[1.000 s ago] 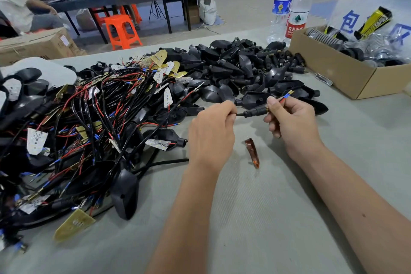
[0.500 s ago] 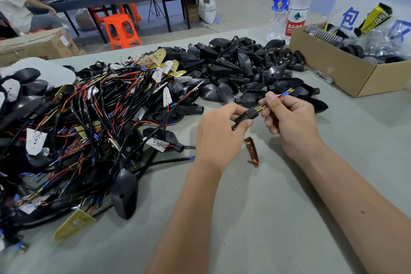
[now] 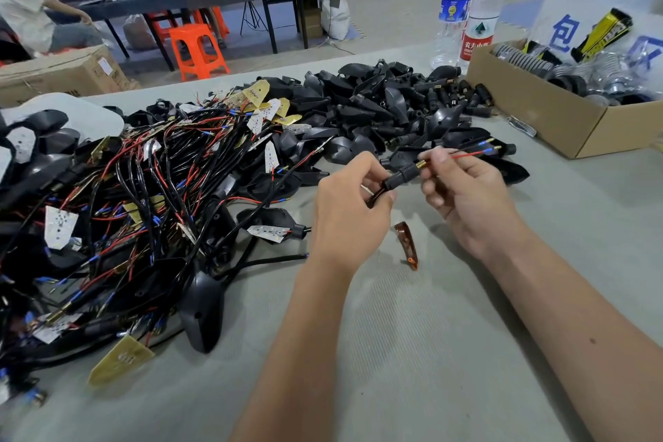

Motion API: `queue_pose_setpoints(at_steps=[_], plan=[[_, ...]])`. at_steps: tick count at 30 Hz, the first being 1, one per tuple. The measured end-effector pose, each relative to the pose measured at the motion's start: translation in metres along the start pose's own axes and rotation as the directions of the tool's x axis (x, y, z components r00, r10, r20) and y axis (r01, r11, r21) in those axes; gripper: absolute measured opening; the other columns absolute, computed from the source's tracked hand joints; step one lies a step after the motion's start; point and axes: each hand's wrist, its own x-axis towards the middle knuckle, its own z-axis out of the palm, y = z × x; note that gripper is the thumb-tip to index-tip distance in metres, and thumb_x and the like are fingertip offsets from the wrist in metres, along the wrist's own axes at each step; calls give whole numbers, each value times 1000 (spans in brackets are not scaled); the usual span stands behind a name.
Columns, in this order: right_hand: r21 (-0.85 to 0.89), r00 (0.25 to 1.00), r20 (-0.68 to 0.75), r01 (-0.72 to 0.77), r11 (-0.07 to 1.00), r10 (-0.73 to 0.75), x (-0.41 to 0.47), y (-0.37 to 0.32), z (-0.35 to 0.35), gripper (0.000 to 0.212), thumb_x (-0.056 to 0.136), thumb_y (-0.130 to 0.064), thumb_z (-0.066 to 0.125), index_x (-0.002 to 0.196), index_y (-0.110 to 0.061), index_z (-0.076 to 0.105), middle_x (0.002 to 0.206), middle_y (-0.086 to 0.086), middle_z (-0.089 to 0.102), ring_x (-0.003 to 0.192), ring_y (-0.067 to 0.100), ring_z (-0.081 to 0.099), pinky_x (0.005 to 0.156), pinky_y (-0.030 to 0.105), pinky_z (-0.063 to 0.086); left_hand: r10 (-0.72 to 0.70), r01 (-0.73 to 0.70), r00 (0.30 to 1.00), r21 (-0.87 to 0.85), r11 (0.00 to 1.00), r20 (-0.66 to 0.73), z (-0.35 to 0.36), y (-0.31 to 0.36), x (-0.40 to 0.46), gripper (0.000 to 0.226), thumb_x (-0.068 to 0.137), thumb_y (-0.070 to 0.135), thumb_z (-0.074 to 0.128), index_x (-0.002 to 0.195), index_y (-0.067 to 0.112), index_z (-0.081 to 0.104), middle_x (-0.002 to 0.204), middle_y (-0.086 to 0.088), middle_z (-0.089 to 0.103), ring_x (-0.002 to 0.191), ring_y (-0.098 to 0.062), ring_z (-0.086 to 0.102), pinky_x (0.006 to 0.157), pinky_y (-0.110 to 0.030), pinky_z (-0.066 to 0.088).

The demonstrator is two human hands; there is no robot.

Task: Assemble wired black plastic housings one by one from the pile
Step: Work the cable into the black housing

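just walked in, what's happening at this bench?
A person is working on one wired part above the grey table. The left hand grips a black ribbed connector sleeve; the right hand pinches the red and black wires coming out of its brass end. A pile of wired housings lies to the left, bare black housings behind, and a small brown strip rests near the hands.

Grey ribbed worktop. Left: tangled heap of wired housings, red and black leads, white and yellow boards. Far centre: pile of bare black housings. Right edge: open cardboard box of parts. Two water bottles upright behind pile, just beside box. Small brown clip lying alone near middle.
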Motion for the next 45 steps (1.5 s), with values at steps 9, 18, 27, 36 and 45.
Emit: queue_pose_setpoints(at_steps=[9, 18, 27, 36, 45], plan=[[-80, 996, -62, 51, 995, -56, 2, 3, 0, 10, 97, -15, 67, 94, -8, 74, 79, 5, 70, 64, 12, 62, 49, 20, 44, 2, -3, 999, 0, 1000, -45, -1, -1, 1, 17, 83, 22, 82, 85, 31, 69, 74, 21, 63, 69, -2, 56, 64, -23, 47], [115, 954, -299, 52, 992, -15, 10, 0, -10, 12, 101, -14, 64, 92, -7, 69, 76, 4, 74, 63, 10, 67, 56, 16, 51, 61, -57, 998, 132, 990, -29, -14, -11, 3, 12, 86, 21, 80, 90, 25, 69, 85, 16, 69, 85, -5, 63, 82, -38, 55], [-2, 997, 20, -70, 998, 70, -6, 13, 18, 22, 96, -28, 67, 103, -8, 74, 97, 8, 71, 75, 16, 63, 55, 23, 47, 63, -66, 998, -96, 993, -31, -14, -12, 5, 14, 82, 11, 81, 86, 21, 72, 77, 19, 68, 72, -1, 64, 66, -10, 46], [-59, 999, -36, -24, 998, 22, -7, 9, 21, 28, 103, -24, 61, 87, -9, 79, 106, 11, 76, 74, 14, 62, 56, 23, 48, 103, -109, 993, 139, 984, 49, -28, -19, 7, 9, 89, 26, 75, 96, 27, 70, 95, 18, 68, 98, -7, 58, 86, -36, 48], [-61, 996, -72, -51, 997, 47, -7, 1, 17, 29, 104, -26, 58, 91, -6, 76, 86, 8, 74, 73, 15, 67, 55, 21, 51, 37, -58, 989, 145, 988, 140, -35, -20, 5, 12, 92, 23, 71, 92, 29, 61, 80, 13, 69, 81, -10, 64, 75, -43, 53]])
